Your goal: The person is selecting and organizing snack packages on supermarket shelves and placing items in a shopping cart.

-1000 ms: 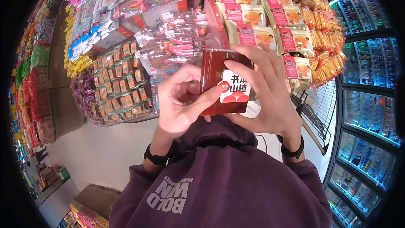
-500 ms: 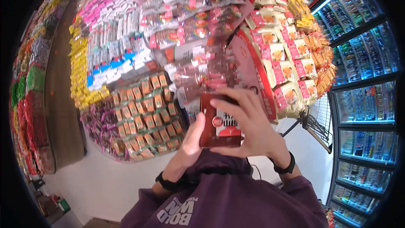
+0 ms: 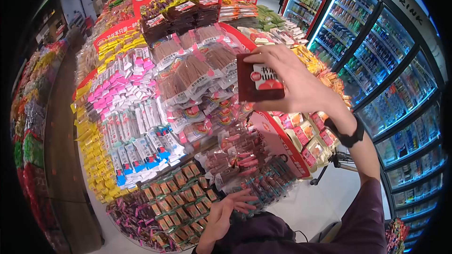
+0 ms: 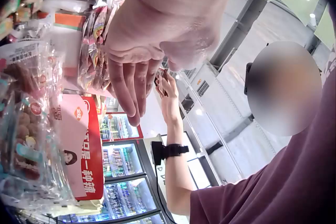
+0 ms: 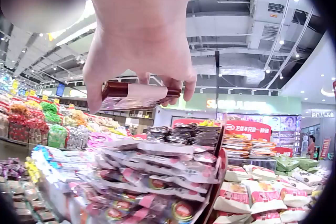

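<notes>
My right hand (image 3: 301,84) is raised over the snack display, gripping a flat, dark red hawthorn snack pack (image 3: 249,84) by its edges. A white label with black characters and red fruit faces up in the head view. Seen edge-on in the right wrist view, the pack (image 5: 116,89) lies between the thumb and fingers of the right hand (image 5: 147,29). Low at the display's near edge, my left hand (image 3: 221,218) holds nothing, its fingers extended. Teal-edged snack packs (image 3: 266,183) lie beside its fingertips. In the left wrist view the left hand (image 4: 157,29) hangs with loose fingers.
Bags of brown sticks (image 3: 188,73) pile up mid-display, with small square packs (image 3: 183,202) nearer. A red-bordered divider sign (image 3: 282,146) separates the beige packets (image 3: 306,134). Glass-door drink fridges (image 3: 376,42) line the right. A brown-floored strip (image 3: 68,136) runs along the left.
The left hand has let go of the pack and dropped to the display's near edge. The right hand has carried the pack forward over the display. The head view has tilted up.
</notes>
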`<state>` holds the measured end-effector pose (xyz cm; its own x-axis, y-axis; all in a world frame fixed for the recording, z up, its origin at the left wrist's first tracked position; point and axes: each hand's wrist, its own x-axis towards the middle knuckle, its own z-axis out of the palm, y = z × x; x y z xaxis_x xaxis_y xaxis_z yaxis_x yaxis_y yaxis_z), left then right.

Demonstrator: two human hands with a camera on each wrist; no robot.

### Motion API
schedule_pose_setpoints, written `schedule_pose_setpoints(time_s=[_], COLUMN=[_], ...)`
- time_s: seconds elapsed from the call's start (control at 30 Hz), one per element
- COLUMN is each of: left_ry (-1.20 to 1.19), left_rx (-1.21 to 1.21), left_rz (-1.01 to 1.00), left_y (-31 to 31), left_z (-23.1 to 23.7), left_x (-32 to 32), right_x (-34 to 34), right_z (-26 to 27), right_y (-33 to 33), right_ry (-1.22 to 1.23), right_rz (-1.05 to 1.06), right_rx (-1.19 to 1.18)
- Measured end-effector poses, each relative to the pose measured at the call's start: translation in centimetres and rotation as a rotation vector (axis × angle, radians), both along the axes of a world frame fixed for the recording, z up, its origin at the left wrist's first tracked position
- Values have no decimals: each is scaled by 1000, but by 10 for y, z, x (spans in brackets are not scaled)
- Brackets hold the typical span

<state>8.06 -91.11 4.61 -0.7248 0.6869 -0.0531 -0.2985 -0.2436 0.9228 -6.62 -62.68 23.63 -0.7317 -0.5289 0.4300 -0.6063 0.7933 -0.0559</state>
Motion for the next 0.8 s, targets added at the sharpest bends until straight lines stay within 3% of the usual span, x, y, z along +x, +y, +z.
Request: schedule_pose_setpoints(time_s=[0.27, 0.37, 0.53, 0.6, 0.7, 0.8], left_ry=[-25, -61, -79, -85, -65, -98], left_rx=[-129, -142, -166, -170, -141, -225], left_rz=[83, 136, 226, 250, 266, 266], left_y=[-27, -37, -40, -42, -45, -43], left_z=[-3, -9, -1, -2, -4, 13], left_x=[-11, -11, -17, -16, -16, -17], right_x=[-161, -226, -325, -352, -384, -394], right_z=[16, 20, 23, 16, -1, -8], right_y=[-7, -42, -111, -129, -134, -134], right_ry=[16, 14, -71, -84, -368, -300], right_rz=[30, -3, 146, 117, 107, 76], right_rx=[-2, 5, 2, 30, 146, 232])
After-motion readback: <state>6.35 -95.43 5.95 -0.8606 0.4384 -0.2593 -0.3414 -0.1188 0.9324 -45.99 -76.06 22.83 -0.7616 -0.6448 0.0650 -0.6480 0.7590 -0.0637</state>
